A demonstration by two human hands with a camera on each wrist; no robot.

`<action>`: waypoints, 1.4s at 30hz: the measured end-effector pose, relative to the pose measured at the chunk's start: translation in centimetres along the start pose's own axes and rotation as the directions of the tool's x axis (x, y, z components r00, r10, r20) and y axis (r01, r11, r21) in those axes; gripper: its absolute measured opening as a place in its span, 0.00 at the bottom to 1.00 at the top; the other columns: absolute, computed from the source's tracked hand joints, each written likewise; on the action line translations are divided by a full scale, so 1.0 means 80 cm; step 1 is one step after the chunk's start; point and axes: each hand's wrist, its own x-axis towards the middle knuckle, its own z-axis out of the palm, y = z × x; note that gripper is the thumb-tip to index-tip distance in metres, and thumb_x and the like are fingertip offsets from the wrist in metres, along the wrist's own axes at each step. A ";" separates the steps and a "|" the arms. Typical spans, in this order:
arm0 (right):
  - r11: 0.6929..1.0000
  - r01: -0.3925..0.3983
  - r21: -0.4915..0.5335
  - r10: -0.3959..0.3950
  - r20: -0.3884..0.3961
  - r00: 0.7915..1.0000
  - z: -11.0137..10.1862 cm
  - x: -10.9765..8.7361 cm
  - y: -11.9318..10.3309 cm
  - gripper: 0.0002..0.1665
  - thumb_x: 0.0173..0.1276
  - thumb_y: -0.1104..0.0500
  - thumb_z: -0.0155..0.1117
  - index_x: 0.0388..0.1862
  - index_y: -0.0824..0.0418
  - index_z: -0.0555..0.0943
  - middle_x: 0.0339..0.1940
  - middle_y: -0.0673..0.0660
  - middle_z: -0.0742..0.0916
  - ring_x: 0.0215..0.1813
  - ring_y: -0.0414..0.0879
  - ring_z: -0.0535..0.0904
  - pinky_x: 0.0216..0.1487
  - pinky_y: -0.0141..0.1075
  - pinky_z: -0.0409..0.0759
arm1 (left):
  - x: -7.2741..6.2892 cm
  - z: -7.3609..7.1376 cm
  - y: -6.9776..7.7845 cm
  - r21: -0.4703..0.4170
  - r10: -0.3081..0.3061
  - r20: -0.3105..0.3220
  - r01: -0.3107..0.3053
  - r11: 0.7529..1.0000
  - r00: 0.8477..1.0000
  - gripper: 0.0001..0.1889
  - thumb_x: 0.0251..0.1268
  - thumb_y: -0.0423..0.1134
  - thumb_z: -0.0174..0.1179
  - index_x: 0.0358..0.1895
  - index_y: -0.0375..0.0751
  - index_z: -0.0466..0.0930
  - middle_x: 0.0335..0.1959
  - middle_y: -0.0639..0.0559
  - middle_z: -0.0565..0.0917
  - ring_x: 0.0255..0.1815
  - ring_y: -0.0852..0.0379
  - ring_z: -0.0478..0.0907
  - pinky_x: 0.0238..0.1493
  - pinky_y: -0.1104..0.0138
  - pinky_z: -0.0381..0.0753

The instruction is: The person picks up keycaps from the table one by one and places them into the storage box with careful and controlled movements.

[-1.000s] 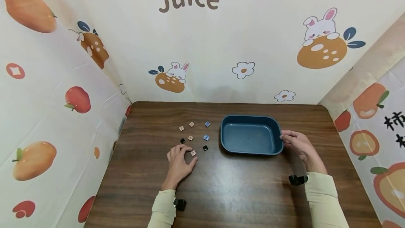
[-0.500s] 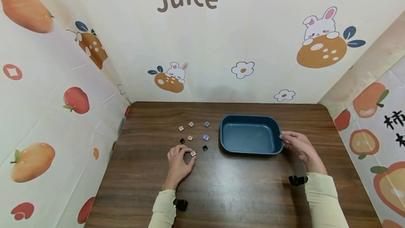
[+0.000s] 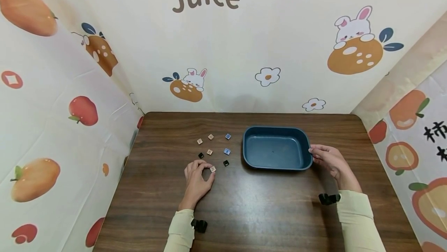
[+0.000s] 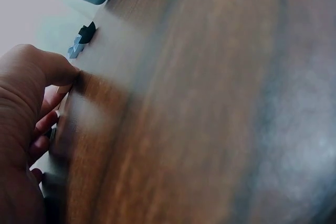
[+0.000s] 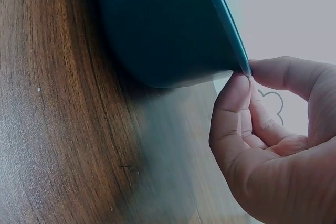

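Note:
In the head view my left hand (image 3: 198, 180) pinches a small beige square block (image 3: 213, 169) between thumb and forefinger, low over the table. The left wrist view shows only a sliver of that block, mostly covered by the thumb. My right hand (image 3: 331, 164) pinches the right rim of a dark blue rectangular tub (image 3: 274, 164), its thumb and fingers on either side of the edge in the right wrist view. Nothing lies inside the tub. Beyond the left hand are black blocks (image 3: 226, 163), blue blocks (image 3: 227, 151) and beige blocks (image 3: 209, 152), spaced apart.
The brown wooden table (image 3: 265, 213) reaches back to a printed cloth wall (image 3: 230, 50), with similar cloth on the left and right. The tub stands right of the scattered blocks. Black wrist cameras (image 3: 200, 226) sit at both cuffs.
The left thumb has closed in toward the forefinger, taking the beige block between them. The right hand and the tub stay in place; the head view shifts slightly.

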 end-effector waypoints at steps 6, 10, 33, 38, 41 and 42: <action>1.000 -0.004 0.009 0.004 -0.003 1.000 -0.001 0.001 0.002 0.25 0.79 0.52 0.66 0.68 0.64 0.79 0.37 0.34 0.86 0.41 0.30 0.82 0.48 0.27 0.87 | 0.000 0.000 0.002 -0.011 -0.006 0.002 0.006 1.000 1.000 0.10 0.60 0.41 0.75 0.44 0.46 0.90 0.51 0.48 0.83 0.58 0.42 0.73 0.67 0.46 0.60; 0.999 -0.008 0.031 0.008 0.002 1.000 -0.002 0.001 0.003 0.24 0.79 0.53 0.65 0.67 0.63 0.79 0.37 0.34 0.87 0.41 0.30 0.82 0.47 0.27 0.87 | 0.000 0.001 0.003 -0.025 0.001 -0.013 -0.001 1.000 1.000 0.09 0.61 0.40 0.74 0.44 0.46 0.90 0.50 0.48 0.83 0.57 0.43 0.73 0.67 0.46 0.61; 0.999 -0.003 -0.040 0.002 -0.019 1.000 -0.002 0.001 0.005 0.37 0.80 0.48 0.64 0.77 0.70 0.70 0.40 0.34 0.85 0.43 0.30 0.82 0.49 0.26 0.86 | 0.041 -0.012 0.045 -0.088 0.099 -0.054 -0.104 0.991 0.994 0.09 0.63 0.40 0.74 0.45 0.46 0.89 0.51 0.48 0.84 0.57 0.44 0.74 0.65 0.47 0.65; 0.999 -0.003 -0.049 0.002 -0.030 1.000 0.000 0.002 0.004 0.38 0.80 0.47 0.63 0.77 0.70 0.70 0.40 0.34 0.85 0.44 0.30 0.82 0.49 0.26 0.86 | 0.046 -0.010 0.056 -0.111 0.110 -0.048 -0.115 0.987 0.993 0.09 0.63 0.41 0.74 0.45 0.46 0.89 0.50 0.49 0.83 0.56 0.44 0.74 0.65 0.48 0.66; 0.999 0.002 -0.046 -0.004 -0.034 0.999 0.003 0.002 0.004 0.38 0.80 0.47 0.64 0.77 0.70 0.70 0.41 0.34 0.85 0.44 0.30 0.82 0.50 0.26 0.86 | 0.050 -0.009 0.062 -0.118 0.121 -0.047 -0.126 0.985 0.991 0.09 0.63 0.41 0.74 0.45 0.47 0.89 0.50 0.49 0.83 0.56 0.45 0.74 0.64 0.48 0.66; 0.999 0.004 -0.048 -0.005 -0.034 0.999 0.003 0.002 0.004 0.38 0.79 0.47 0.64 0.77 0.70 0.70 0.41 0.34 0.85 0.44 0.31 0.82 0.50 0.26 0.86 | 0.051 -0.009 0.064 -0.121 0.124 -0.045 -0.129 0.984 0.991 0.09 0.64 0.41 0.74 0.45 0.47 0.89 0.50 0.50 0.83 0.56 0.46 0.73 0.65 0.48 0.66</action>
